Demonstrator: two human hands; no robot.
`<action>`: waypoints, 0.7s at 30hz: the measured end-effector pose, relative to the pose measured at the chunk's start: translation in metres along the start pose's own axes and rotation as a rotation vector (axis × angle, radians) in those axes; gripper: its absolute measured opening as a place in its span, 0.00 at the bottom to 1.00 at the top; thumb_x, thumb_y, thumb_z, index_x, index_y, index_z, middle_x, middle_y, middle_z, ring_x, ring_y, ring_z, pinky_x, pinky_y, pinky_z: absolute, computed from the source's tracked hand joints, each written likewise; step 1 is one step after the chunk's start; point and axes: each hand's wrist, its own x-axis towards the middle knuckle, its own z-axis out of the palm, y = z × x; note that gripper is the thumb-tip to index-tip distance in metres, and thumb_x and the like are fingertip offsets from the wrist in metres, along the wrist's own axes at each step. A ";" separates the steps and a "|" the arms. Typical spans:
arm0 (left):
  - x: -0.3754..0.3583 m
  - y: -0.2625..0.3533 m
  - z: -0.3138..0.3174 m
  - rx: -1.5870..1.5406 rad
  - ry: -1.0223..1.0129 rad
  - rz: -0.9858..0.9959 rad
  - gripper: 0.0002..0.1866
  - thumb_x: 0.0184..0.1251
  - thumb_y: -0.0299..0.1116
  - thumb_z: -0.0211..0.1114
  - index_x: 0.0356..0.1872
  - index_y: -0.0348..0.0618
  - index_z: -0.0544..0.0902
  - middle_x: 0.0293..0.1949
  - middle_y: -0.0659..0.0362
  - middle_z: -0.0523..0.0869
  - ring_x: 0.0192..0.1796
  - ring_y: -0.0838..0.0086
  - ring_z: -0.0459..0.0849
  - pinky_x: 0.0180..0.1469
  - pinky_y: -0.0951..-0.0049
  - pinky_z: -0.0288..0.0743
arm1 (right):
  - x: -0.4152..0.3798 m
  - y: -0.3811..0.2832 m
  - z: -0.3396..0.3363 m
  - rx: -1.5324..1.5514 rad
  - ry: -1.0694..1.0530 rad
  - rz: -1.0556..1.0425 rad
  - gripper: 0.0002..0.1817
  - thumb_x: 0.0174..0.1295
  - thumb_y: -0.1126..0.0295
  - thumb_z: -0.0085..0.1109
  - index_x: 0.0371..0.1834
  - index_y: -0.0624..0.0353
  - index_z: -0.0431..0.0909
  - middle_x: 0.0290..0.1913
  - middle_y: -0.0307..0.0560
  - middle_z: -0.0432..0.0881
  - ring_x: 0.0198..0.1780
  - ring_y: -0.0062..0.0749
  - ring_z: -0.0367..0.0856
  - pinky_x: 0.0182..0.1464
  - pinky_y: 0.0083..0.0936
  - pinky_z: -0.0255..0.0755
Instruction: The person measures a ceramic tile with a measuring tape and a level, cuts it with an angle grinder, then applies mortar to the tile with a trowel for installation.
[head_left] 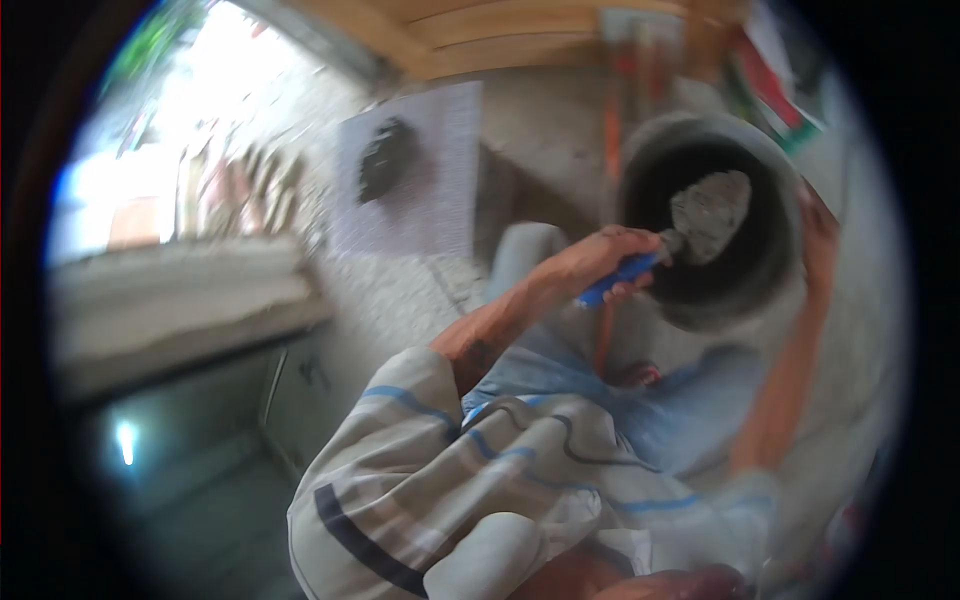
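Observation:
My left hand (622, 258) is wrapped round the blue handle (622, 280) of a trowel. The trowel's blade (712, 215), coated with grey mortar, is over the dark opening of a round bucket (650, 145). My right hand (818, 225) is at the bucket's right side, with its fingers mostly hidden and blurred against the rim; it seems to grip or steady it. The bucket is tilted toward me, between and beyond my knees. To the left lies a pale, square tile-like sheet (450, 190) with a dark grey lump of mortar (388, 160) on it.
A wooden piece of furniture (520, 40) stands at the top. A thick ledge (180, 300) runs along the left above a dark glassy surface (190, 490) with a bright reflection. A red, white and green bag or wrapper (770, 85) sits behind the bucket.

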 end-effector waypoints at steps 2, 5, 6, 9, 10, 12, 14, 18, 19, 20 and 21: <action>-0.046 0.019 -0.011 -0.009 0.117 0.084 0.15 0.75 0.41 0.49 0.46 0.39 0.76 0.23 0.61 0.74 0.15 0.82 0.67 0.14 0.79 0.60 | 0.011 0.042 -0.016 -0.086 -0.013 0.051 0.19 0.71 0.66 0.53 0.60 0.64 0.76 0.55 0.51 0.82 0.57 0.31 0.78 0.60 0.26 0.68; -0.122 0.032 -0.026 0.010 0.487 0.239 0.16 0.73 0.42 0.52 0.47 0.40 0.76 0.22 0.60 0.74 0.14 0.81 0.68 0.15 0.79 0.61 | -0.001 0.050 -0.045 -0.167 -0.062 0.247 0.23 0.72 0.60 0.52 0.63 0.63 0.73 0.57 0.54 0.81 0.58 0.33 0.77 0.62 0.26 0.67; -0.145 0.033 -0.035 0.081 0.619 0.300 0.16 0.72 0.43 0.53 0.47 0.40 0.76 0.22 0.60 0.74 0.15 0.81 0.69 0.15 0.79 0.61 | -0.007 0.067 -0.053 -0.177 -0.069 0.280 0.23 0.72 0.59 0.52 0.63 0.63 0.73 0.57 0.55 0.81 0.59 0.33 0.77 0.62 0.26 0.67; -0.195 0.036 -0.062 0.279 0.889 0.288 0.15 0.70 0.41 0.55 0.46 0.39 0.76 0.23 0.52 0.77 0.17 0.67 0.77 0.20 0.70 0.69 | -0.043 0.099 -0.072 -0.163 -0.134 0.442 0.27 0.71 0.58 0.52 0.68 0.61 0.67 0.61 0.57 0.77 0.61 0.36 0.76 0.63 0.27 0.65; -0.201 0.033 -0.076 0.703 1.160 0.375 0.13 0.69 0.37 0.55 0.46 0.38 0.75 0.25 0.47 0.79 0.22 0.56 0.79 0.24 0.62 0.72 | -0.051 0.124 -0.075 -0.147 -0.134 0.438 0.30 0.71 0.57 0.52 0.72 0.60 0.62 0.62 0.58 0.76 0.61 0.38 0.76 0.63 0.27 0.65; -0.196 0.020 -0.119 1.136 1.406 0.461 0.12 0.68 0.34 0.54 0.46 0.37 0.73 0.26 0.41 0.80 0.26 0.45 0.82 0.29 0.54 0.75 | -0.065 0.107 -0.065 -0.248 -0.169 0.443 0.32 0.71 0.57 0.52 0.74 0.60 0.57 0.65 0.60 0.72 0.65 0.41 0.72 0.65 0.29 0.63; -0.185 0.004 -0.164 1.120 1.639 0.290 0.13 0.65 0.30 0.55 0.48 0.36 0.69 0.29 0.33 0.80 0.36 0.33 0.79 0.38 0.42 0.72 | -0.079 0.050 -0.054 -0.521 -0.195 0.440 0.37 0.71 0.55 0.52 0.76 0.60 0.49 0.71 0.62 0.64 0.71 0.47 0.64 0.69 0.33 0.58; -0.217 0.033 -0.187 1.030 1.445 0.015 0.14 0.63 0.29 0.54 0.47 0.35 0.65 0.31 0.34 0.81 0.38 0.40 0.82 0.41 0.44 0.73 | -0.121 -0.058 -0.028 -0.566 -0.313 0.311 0.38 0.71 0.54 0.50 0.76 0.62 0.48 0.75 0.62 0.53 0.76 0.52 0.52 0.74 0.38 0.49; -0.239 0.046 -0.165 0.976 1.367 0.021 0.14 0.63 0.29 0.55 0.46 0.34 0.66 0.33 0.33 0.81 0.39 0.40 0.82 0.42 0.44 0.73 | -0.138 -0.091 -0.023 -0.505 -0.384 0.278 0.37 0.71 0.54 0.49 0.76 0.61 0.48 0.75 0.62 0.54 0.76 0.51 0.53 0.74 0.37 0.49; -0.257 0.056 -0.148 0.921 1.288 0.034 0.14 0.63 0.30 0.55 0.46 0.34 0.66 0.34 0.31 0.80 0.41 0.39 0.82 0.43 0.43 0.73 | -0.155 -0.122 -0.022 -0.480 -0.479 0.298 0.36 0.71 0.55 0.48 0.76 0.62 0.49 0.75 0.62 0.55 0.75 0.52 0.53 0.74 0.36 0.49; -0.272 0.057 -0.142 0.887 1.253 -0.002 0.14 0.64 0.32 0.56 0.45 0.36 0.66 0.37 0.32 0.81 0.43 0.40 0.81 0.44 0.43 0.72 | -0.172 -0.151 -0.021 -0.454 -0.573 0.319 0.36 0.71 0.55 0.48 0.76 0.62 0.50 0.74 0.62 0.55 0.75 0.52 0.54 0.74 0.36 0.49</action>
